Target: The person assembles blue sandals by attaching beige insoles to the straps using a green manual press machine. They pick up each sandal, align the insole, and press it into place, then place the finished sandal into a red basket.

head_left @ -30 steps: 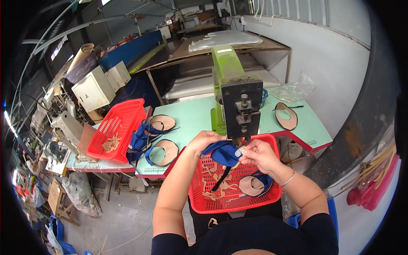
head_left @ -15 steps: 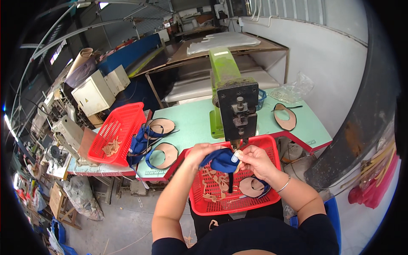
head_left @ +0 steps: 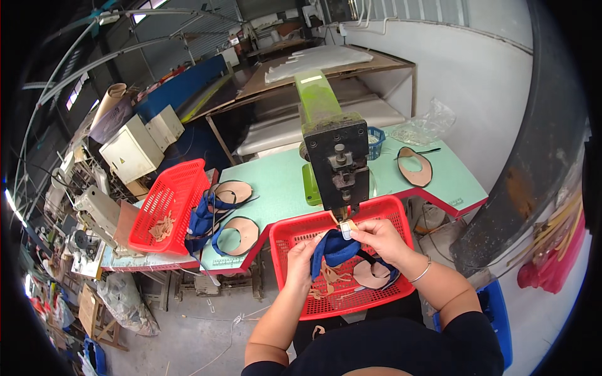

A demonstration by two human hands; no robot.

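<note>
Between my two hands hangs a dark blue fabric shoe upper (head_left: pixel 338 249), just below the needle area of a green sewing machine (head_left: pixel 320 100) with a black head. My left hand (head_left: pixel 303 258) pinches the left side of the upper. Thumb and fingers of my right hand (head_left: pixel 378 238) grip its right edge, beside a small white label (head_left: pixel 346 230). Under both hands lies a red plastic basket (head_left: pixel 285 238) holding tan scraps (head_left: pixel 329 279). Another upper (head_left: pixel 371 274), tan-lined with a blue edge, rests in the basket's right part.
On the green tabletop (head_left: pixel 269 182) several tan and blue uppers (head_left: pixel 240 235) lie at the left, by a second red basket (head_left: pixel 169 194). One more upper (head_left: pixel 415 168) and a small blue basket (head_left: pixel 375 141) are at the right. A thick dark pillar (head_left: pixel 533 138) rises beyond.
My left hand has moved down and right, from the top of the upper to its left side. The upper now hangs more upright, slightly away from the machine. My view has shifted slightly.
</note>
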